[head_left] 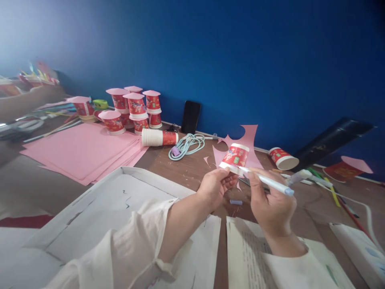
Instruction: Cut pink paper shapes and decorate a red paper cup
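Observation:
My left hand (pixel 215 188) pinches the rim of a red paper cup (pixel 236 155), which is tilted with its wide white rim toward me. A white marker (pixel 272 182) is gripped in my right hand (pixel 272 202), its tip against the cup's lower edge. Just below the cup, a small pale cap (pixel 236 202) lies on the brown table (pixel 171 166). Pink cut paper (pixel 250 136) with curved cut-outs is behind the cup.
Left of centre are stacked red cups (pixel 136 106) with pink discs, nested cups (pixel 159 137), pink sheets (pixel 84 148) and a coiled cable (pixel 188 146). A phone (pixel 191 116) leans on the blue wall. Another person's arm (pixel 27 102) reaches in at far left.

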The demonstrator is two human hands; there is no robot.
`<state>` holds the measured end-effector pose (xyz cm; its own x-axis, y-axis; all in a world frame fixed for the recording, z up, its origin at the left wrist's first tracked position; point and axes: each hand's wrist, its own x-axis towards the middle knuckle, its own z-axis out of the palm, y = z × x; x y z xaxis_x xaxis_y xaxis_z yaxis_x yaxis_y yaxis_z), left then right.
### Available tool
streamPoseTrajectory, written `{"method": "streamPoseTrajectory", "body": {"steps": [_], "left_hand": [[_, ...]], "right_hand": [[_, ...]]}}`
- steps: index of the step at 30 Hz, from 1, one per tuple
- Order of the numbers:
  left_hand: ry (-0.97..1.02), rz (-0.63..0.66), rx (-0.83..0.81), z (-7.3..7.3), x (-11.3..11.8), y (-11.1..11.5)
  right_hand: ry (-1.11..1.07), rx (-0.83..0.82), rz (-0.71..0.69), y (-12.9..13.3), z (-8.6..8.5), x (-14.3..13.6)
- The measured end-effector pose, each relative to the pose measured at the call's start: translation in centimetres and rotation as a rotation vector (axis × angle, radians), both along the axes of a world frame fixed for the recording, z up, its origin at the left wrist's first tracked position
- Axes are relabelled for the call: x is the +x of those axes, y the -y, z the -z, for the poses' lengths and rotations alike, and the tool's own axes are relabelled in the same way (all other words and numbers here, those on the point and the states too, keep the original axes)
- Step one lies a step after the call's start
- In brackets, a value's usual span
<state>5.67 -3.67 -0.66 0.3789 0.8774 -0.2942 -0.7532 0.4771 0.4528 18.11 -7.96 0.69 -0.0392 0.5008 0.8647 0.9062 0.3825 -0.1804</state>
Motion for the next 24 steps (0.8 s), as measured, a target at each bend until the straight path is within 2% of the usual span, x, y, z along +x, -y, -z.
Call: {"method": "streamPoseTrajectory", "body": {"steps": [10, 24], "left_hand": [[-0.019, 0.009, 0.001, -0.15, -0.05, 0.05], [-0.005, -0.004, -0.004, -0.02, -0.06, -0.12]], "right_hand": [[0.007, 0.035, -0.002, -0.10, -0.05, 0.20], [0.008, -0.019, -0.046, -0.03, -0.25, 0.18]]}}
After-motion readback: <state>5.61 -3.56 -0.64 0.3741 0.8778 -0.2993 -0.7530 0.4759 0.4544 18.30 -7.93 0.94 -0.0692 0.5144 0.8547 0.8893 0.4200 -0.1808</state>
